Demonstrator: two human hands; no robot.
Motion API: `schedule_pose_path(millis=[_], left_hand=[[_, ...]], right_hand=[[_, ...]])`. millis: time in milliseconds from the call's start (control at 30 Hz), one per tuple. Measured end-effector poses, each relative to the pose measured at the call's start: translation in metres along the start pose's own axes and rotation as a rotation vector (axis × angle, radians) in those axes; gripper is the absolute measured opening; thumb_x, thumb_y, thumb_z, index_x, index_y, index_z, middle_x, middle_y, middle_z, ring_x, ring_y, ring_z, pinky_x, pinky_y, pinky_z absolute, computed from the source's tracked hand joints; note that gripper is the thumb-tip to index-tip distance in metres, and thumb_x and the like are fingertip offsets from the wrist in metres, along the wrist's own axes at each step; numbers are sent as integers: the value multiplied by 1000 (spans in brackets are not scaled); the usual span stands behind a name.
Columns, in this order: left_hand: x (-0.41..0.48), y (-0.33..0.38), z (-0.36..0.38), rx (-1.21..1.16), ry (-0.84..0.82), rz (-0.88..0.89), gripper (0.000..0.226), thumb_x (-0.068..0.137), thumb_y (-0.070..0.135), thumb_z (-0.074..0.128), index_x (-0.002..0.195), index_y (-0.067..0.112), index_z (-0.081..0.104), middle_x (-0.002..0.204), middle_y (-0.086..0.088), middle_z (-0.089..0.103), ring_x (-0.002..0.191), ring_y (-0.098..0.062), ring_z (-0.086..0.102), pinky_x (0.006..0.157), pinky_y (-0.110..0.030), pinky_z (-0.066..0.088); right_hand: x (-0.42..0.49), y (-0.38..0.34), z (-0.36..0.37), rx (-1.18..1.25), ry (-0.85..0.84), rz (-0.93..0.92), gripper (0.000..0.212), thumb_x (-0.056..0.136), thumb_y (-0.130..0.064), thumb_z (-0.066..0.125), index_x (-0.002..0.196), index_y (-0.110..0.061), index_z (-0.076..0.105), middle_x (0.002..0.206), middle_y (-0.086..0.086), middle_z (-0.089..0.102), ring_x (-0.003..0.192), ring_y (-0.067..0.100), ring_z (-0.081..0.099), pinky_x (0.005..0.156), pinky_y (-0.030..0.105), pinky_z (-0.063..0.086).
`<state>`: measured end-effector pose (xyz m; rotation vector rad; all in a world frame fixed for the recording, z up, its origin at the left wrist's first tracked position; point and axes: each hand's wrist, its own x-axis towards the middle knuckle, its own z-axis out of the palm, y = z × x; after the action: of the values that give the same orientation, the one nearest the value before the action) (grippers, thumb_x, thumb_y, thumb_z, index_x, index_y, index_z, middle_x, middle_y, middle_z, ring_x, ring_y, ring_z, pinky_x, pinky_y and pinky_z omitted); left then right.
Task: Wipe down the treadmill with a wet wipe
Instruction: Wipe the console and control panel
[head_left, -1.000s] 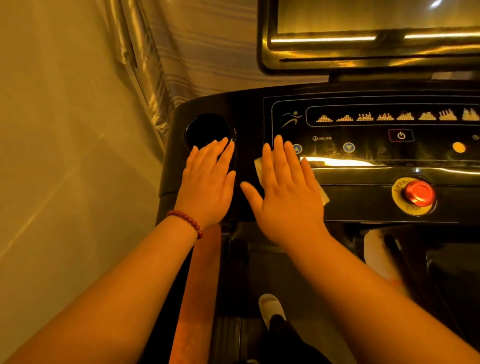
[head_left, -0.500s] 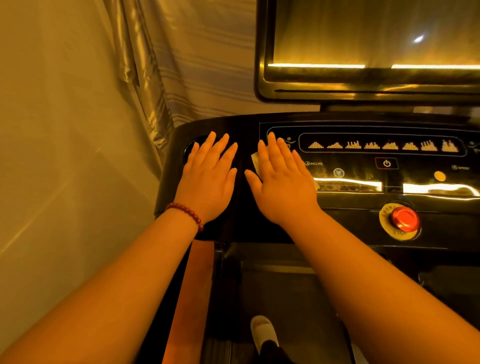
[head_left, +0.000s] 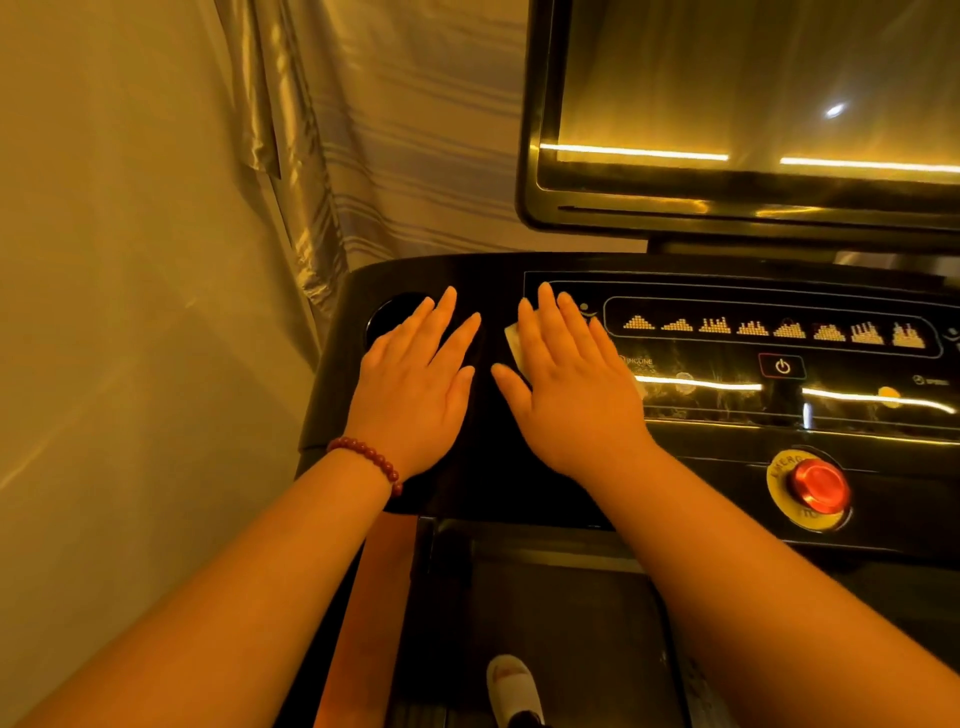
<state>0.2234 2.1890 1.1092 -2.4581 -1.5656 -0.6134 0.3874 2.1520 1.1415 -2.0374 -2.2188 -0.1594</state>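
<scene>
The black treadmill console (head_left: 498, 483) fills the middle of the view, with lit program icons and a power button on its panel. My right hand (head_left: 566, 395) lies flat on the console's left part, pressing a white wet wipe (head_left: 515, 340) against the surface; only an edge of the wipe shows by my index finger. My left hand (head_left: 415, 395) rests flat beside it, fingers spread, holding nothing, its fingertips over the round cup holder (head_left: 387, 317). A red bead bracelet is on my left wrist.
A red emergency stop button (head_left: 818, 486) sits at the console's lower right. A large screen (head_left: 748, 114) stands above the console. A wall and a striped curtain (head_left: 395, 156) close off the left side. My white shoe (head_left: 511, 686) is on the belt below.
Both hands slid up the console toward the top edge; the left hand now partly covers the cup holder. The camera tilted up, showing more of the screen.
</scene>
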Motion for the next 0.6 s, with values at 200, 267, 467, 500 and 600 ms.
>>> schedule_pose_path(millis=[200,267,467,500,600], left_hand=[[23,6,-9,46,30,-40,51,100,37,28,149,24,29,151,3,36,130,-19,40,105,-38,31],[36,4,-9,59,30,-45,49,99,35,33,147,24,34,148,5,41,123,-21,42,101,-38,31],[43,-1,0,26,94,-52,49,95,38,32,137,21,51,142,1,49,141,-26,27,112,-46,21],[44,-2,1,9,86,-49,48,96,37,33,138,21,48,144,1,47,142,-24,26,113,-43,17],[46,-4,2,-16,78,-44,47,97,37,36,141,22,44,146,1,43,141,-22,28,114,-40,14]], right_hand=[[-3,0,1,10,-34,-12,70,94,-60,1,151,-22,-15,159,2,-22,145,17,-21,117,36,-10],[25,5,-8,12,-47,7,68,98,-56,9,152,-21,-12,160,2,-20,146,18,-18,117,37,-8],[12,7,-1,-28,-10,-65,75,87,-62,-10,151,-22,-16,159,1,-23,145,17,-21,117,36,-9],[6,7,-1,-28,-18,-82,78,83,-63,-15,150,-23,-17,158,0,-23,144,16,-22,116,36,-10],[24,14,-6,-18,-36,-85,72,91,-64,-6,150,-24,-16,158,-1,-23,143,14,-23,114,35,-11]])
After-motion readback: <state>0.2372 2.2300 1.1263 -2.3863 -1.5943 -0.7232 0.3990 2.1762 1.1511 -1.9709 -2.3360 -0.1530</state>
